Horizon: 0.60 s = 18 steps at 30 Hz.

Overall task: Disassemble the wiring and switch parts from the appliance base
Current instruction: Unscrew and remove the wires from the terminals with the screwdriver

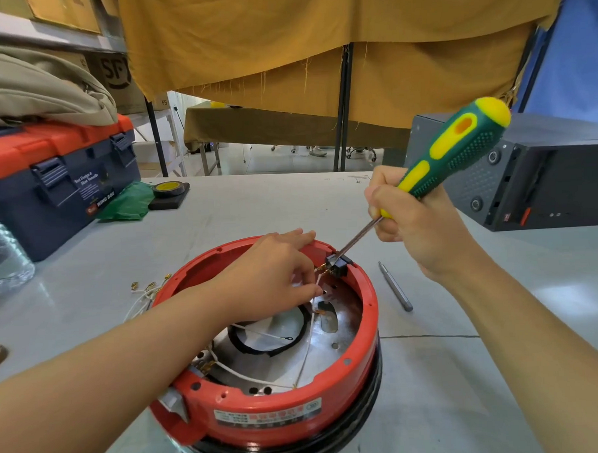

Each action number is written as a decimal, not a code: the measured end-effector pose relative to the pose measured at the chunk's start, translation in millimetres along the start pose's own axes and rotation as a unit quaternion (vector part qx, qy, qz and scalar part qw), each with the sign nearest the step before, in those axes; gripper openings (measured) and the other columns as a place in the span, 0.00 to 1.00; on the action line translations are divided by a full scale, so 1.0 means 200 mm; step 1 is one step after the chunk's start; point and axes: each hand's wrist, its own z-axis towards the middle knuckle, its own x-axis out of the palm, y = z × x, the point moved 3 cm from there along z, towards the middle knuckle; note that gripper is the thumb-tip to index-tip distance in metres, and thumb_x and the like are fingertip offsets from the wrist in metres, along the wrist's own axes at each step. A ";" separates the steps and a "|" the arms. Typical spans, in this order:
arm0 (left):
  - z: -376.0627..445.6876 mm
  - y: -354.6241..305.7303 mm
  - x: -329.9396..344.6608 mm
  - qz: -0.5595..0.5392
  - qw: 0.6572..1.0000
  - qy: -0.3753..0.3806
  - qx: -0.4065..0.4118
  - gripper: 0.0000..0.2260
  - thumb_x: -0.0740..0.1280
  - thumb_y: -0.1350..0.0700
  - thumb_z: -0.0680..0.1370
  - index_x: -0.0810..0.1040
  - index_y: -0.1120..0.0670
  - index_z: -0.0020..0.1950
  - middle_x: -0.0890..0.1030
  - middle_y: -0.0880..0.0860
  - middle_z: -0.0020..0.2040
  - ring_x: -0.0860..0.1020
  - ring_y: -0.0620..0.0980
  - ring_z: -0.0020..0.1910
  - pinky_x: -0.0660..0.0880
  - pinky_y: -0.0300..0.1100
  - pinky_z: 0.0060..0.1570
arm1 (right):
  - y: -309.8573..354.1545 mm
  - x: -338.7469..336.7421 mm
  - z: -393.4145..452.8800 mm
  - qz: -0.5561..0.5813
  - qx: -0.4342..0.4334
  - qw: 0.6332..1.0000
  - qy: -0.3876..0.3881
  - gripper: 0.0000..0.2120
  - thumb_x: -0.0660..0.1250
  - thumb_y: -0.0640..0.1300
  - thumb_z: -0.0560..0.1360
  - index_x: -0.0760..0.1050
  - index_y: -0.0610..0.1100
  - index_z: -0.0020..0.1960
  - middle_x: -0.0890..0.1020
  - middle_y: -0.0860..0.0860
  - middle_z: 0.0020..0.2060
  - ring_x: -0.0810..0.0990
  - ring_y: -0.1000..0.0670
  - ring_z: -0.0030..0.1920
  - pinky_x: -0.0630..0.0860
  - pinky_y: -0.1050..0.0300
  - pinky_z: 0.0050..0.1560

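Sitting near the front edge of the grey bench (255, 207), the red appliance base (362, 367) has open room all round. A toolbox (59, 182) stands far left. The right hand (417, 228) grips a green screwdriver (455, 151), tip on the black switch (338, 264) at the rim. The left hand (275, 272) pinches a white wire (319, 280) beside it.
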 end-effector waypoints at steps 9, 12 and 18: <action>0.00 0.00 0.00 0.000 1.000 0.001 0.003 0.10 0.69 0.50 0.74 0.74 0.46 0.33 0.61 0.53 0.76 0.57 0.43 0.75 0.58 0.34 0.65 | -0.05 -0.02 -0.02 0.083 0.025 0.995 -0.038 0.09 0.58 0.38 0.66 0.59 0.41 0.30 0.62 0.53 0.21 0.55 0.54 0.22 0.53 0.64 0.25; 0.00 0.00 0.00 0.001 1.000 0.002 0.000 0.09 0.69 0.50 0.74 0.77 0.48 0.35 0.61 0.53 0.76 0.57 0.43 0.75 0.56 0.32 0.64 | -0.06 -0.03 -0.02 0.099 0.026 0.994 -0.049 0.09 0.58 0.38 0.66 0.60 0.42 0.30 0.62 0.54 0.21 0.55 0.54 0.22 0.53 0.65 0.25; 0.00 0.00 0.00 0.005 1.000 0.000 0.004 0.08 0.70 0.52 0.74 0.78 0.50 0.35 0.62 0.55 0.75 0.57 0.43 0.75 0.56 0.28 0.61 | -0.01 -0.02 0.00 0.026 -0.006 0.999 -0.026 0.10 0.59 0.39 0.67 0.64 0.44 0.27 0.65 0.55 0.22 0.59 0.56 0.21 0.57 0.66 0.25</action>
